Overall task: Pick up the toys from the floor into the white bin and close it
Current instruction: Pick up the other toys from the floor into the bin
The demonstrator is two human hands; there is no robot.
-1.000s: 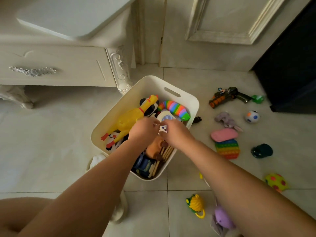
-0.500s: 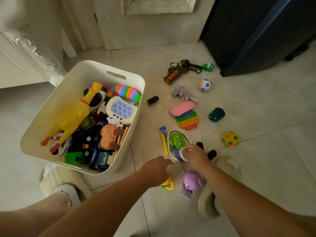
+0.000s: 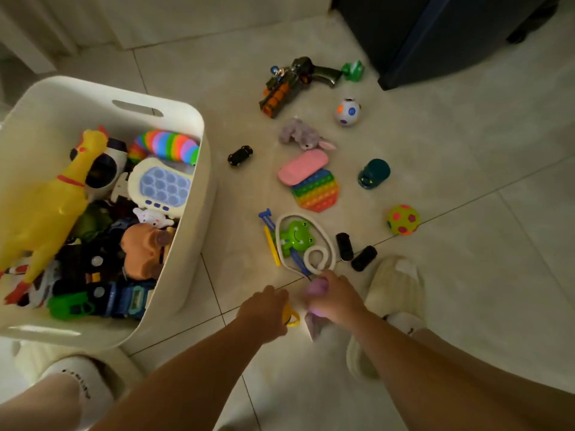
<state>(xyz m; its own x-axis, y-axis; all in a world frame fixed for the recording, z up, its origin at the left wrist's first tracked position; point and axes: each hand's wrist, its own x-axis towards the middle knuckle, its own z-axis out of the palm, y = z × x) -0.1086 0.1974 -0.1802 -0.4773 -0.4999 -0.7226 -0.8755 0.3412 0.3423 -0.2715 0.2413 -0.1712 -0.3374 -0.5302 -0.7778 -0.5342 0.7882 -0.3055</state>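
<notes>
The white bin (image 3: 186, 126) stands open at the left, full of toys, among them a yellow rubber chicken (image 3: 46, 200) and a rainbow slug (image 3: 168, 146). On the floor to its right lie several toys: a toy gun (image 3: 289, 84), a spotted white ball (image 3: 347, 112), a grey plush (image 3: 300, 135), a pink pad (image 3: 303, 167), a rainbow pop-it (image 3: 317, 191) and a green frog toy (image 3: 297, 236). My left hand (image 3: 264, 309) covers a yellow toy (image 3: 292, 317). My right hand (image 3: 334, 298) is closed around a purple toy (image 3: 315, 287).
My slippered feet stand at the lower left (image 3: 77, 381) and beside my right hand (image 3: 393, 290). A dark cabinet (image 3: 435, 32) fills the top right. Two small black cars (image 3: 353, 251), another black car (image 3: 240, 155), a dark green toy (image 3: 373, 174) and a yellow-green ball (image 3: 403, 219) lie around.
My hands left the bin and came down to the floor near my right foot. The right hand moved from the white loop onto the purple toy, the left onto the yellow toy.
</notes>
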